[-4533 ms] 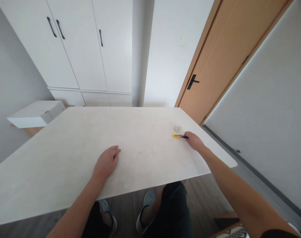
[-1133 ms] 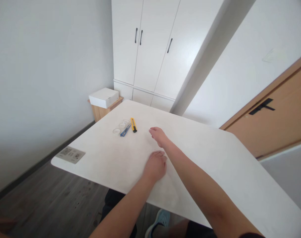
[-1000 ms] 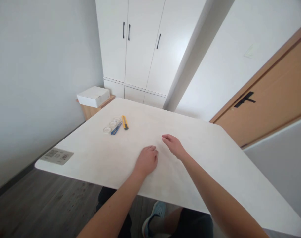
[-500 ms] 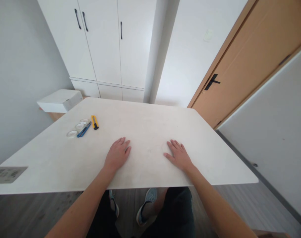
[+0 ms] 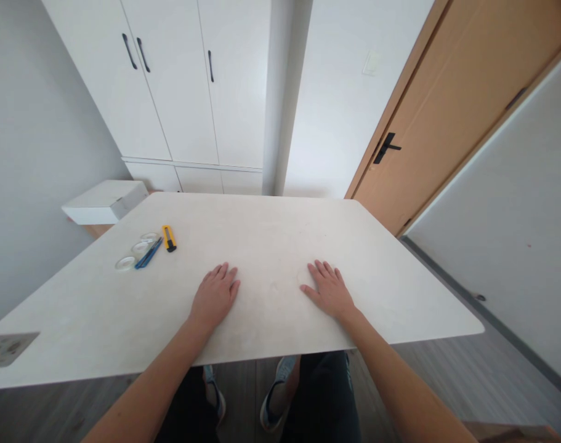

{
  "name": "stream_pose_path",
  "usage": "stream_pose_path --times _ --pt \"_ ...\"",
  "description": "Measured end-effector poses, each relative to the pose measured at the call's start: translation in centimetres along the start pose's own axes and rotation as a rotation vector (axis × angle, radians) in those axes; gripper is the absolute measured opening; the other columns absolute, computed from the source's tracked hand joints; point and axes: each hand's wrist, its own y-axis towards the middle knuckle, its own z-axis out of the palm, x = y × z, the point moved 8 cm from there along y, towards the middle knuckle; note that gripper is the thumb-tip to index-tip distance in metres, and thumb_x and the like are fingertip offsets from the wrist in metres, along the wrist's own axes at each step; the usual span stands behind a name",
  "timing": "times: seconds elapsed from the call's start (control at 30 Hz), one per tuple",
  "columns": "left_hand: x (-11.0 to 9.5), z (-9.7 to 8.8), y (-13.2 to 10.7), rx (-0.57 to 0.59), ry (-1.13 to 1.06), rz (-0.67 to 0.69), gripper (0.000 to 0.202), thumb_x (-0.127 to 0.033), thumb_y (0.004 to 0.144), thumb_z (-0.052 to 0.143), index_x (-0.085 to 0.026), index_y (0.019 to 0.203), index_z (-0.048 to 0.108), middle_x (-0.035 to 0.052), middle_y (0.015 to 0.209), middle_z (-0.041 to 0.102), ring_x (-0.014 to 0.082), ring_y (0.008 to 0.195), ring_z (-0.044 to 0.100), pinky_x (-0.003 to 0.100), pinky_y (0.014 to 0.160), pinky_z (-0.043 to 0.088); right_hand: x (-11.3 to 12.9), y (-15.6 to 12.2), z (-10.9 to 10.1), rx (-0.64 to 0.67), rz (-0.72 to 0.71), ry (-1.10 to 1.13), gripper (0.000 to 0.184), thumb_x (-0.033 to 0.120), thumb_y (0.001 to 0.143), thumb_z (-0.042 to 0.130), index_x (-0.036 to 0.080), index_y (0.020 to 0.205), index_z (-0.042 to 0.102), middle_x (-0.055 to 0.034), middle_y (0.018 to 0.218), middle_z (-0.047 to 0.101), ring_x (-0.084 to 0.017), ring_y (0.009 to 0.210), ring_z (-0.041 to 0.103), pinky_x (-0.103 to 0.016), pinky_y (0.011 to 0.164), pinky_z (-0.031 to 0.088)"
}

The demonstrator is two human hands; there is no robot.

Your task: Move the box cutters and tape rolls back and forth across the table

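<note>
My left hand (image 5: 214,295) lies palm down on the white table (image 5: 262,234), fingers stretched out and holding nothing. To its right, my right hand (image 5: 329,288) also rests flat on the tabletop with its fingers spread. Left of and beyond my left hand are a yellow utility knife (image 5: 169,239) and a blue utility knife (image 5: 149,253). Beside the blue knife, three clear rolls of tape lie in a row, the nearest tape roll (image 5: 125,264) farthest left. None of these touches either hand.
A grey printed label (image 5: 10,349) is at the table's near left corner. A white box (image 5: 105,202) stands past the left edge. White cupboards (image 5: 178,86) rise behind the table, and a wooden door (image 5: 439,92) is on the right.
The camera view has tilted and shifted slightly, so the table and the things on it appear a little displaced. Both hands stay flat in about the same spots on the table.
</note>
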Motion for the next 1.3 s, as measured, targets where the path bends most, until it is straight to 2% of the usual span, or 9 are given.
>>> stream_pose_path --times 0.17,0.4,0.8,0.97,1.07,1.17,1.23,1.3 --pt "0.1 -0.1 -0.4 0.007 -0.072 0.030 0.050 -0.041 0.101 0.043 -0.013 0.140 0.058 0.0189 0.150 0.050 0.0317 0.140 0.046 0.051 0.115 0.037 -0.1 0.1 0.1 -0.015 -0.011 -0.010 0.080 0.070 0.097 0.030 0.019 0.158 0.036 -0.0133 0.164 0.030 -0.034 0.152 0.023 -0.054 0.121 0.017" --pt "0.1 -0.8 -0.7 -0.037 -0.118 0.001 0.044 -0.035 0.100 0.043 -0.013 0.132 0.064 0.0178 0.145 0.056 0.0294 0.137 0.050 0.049 0.116 0.039 -0.5 0.3 0.5 -0.059 -0.004 -0.004 0.073 0.066 0.098 0.032 0.023 0.157 0.039 -0.0111 0.162 0.035 -0.031 0.151 0.026 -0.053 0.121 0.019" --pt "0.0 -1.4 -0.7 -0.030 -0.116 -0.020 0.041 -0.032 0.099 0.045 -0.013 0.130 0.065 0.0169 0.142 0.059 0.0284 0.136 0.051 0.046 0.116 0.038 -0.5 0.4 0.2 -0.071 -0.010 -0.024 0.073 0.064 0.099 0.032 0.018 0.153 0.045 -0.0126 0.160 0.038 -0.032 0.149 0.031 -0.052 0.120 0.023" --pt "-0.1 -1.3 -0.7 -0.017 -0.125 -0.030 0.041 -0.031 0.099 0.046 -0.014 0.131 0.064 0.0170 0.144 0.057 0.0286 0.136 0.050 0.046 0.116 0.037 -0.9 0.3 0.5 -0.105 -0.002 0.008 0.066 0.058 0.099 0.035 0.019 0.150 0.050 -0.0112 0.159 0.041 -0.031 0.148 0.034 -0.053 0.120 0.025" --pt "-0.1 -1.3 -0.7 -0.005 -0.134 -0.046 0.041 -0.030 0.099 0.046 -0.013 0.131 0.064 0.0179 0.145 0.056 0.0291 0.137 0.049 0.046 0.117 0.035 -0.8 0.9 0.2 -0.136 0.029 0.022 0.057 0.050 0.098 0.039 0.021 0.143 0.057 -0.0128 0.154 0.048 -0.032 0.144 0.040 -0.055 0.116 0.031" --pt "-0.1 -1.2 -0.7 -0.001 -0.158 -0.062 0.040 -0.029 0.098 0.047 -0.013 0.131 0.063 0.0172 0.145 0.056 0.0291 0.138 0.048 0.046 0.118 0.033 1.5 2.8 -0.8 -0.099 0.027 0.046 0.047 0.038 0.098 0.039 0.016 0.130 0.066 -0.0177 0.139 0.061 -0.032 0.132 0.053 -0.051 0.109 0.041" --pt "-0.1 -1.3 -0.7 0.000 -0.179 -0.072 0.039 -0.029 0.098 0.047 -0.014 0.131 0.063 0.0170 0.146 0.055 0.0289 0.138 0.048 0.047 0.118 0.033 5.2 4.7 -2.0 -0.054 -0.025 0.091 0.044 0.033 0.099 0.038 0.014 0.124 0.069 -0.0178 0.131 0.066 -0.029 0.124 0.060 -0.046 0.107 0.044" --pt "-0.1 -1.4 -0.8 -0.005 -0.200 -0.081 0.039 -0.029 0.098 0.047 -0.014 0.130 0.062 0.0175 0.146 0.055 0.0292 0.138 0.047 0.047 0.118 0.032 10.4 6.8 -3.6 -0.039 -0.116 0.156 0.041 0.032 0.100 0.040 0.015 0.122 0.069 -0.0149 0.128 0.069 -0.026 0.119 0.063 -0.040 0.106 0.044"
